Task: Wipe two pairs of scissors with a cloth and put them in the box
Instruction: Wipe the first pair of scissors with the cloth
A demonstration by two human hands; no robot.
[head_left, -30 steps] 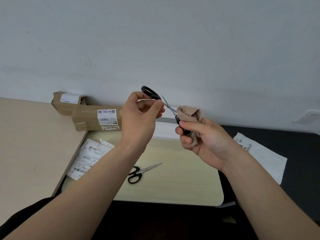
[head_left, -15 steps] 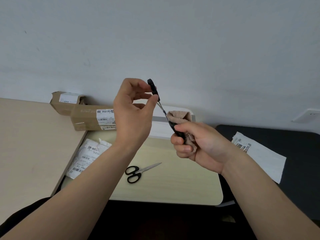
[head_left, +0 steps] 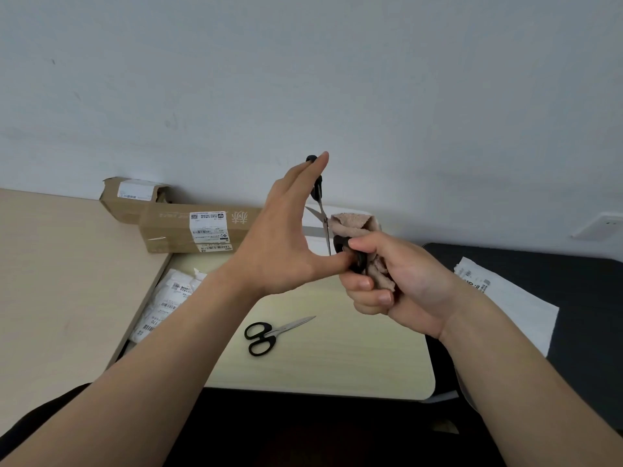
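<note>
Here the first scissors stand spread open above the counter, touching the cloth. My right grip curls round cloth and lower handle. My left grip is flat, with straight fingers against the upper handle. The second scissors lie at seven o'clock and the box at ten.

One view only: a head-worn wide-angle camera. It looks forward and down from the person's own viewpoint, facing the pale wall at the back. The wall fills the upper half and the light worktop the lower middle. Both forearms enter from the bottom corners. The left hand and right hand meet near frame centre, close to the lens, raised above the worktop. The worktop's near edge is in frame.
</note>
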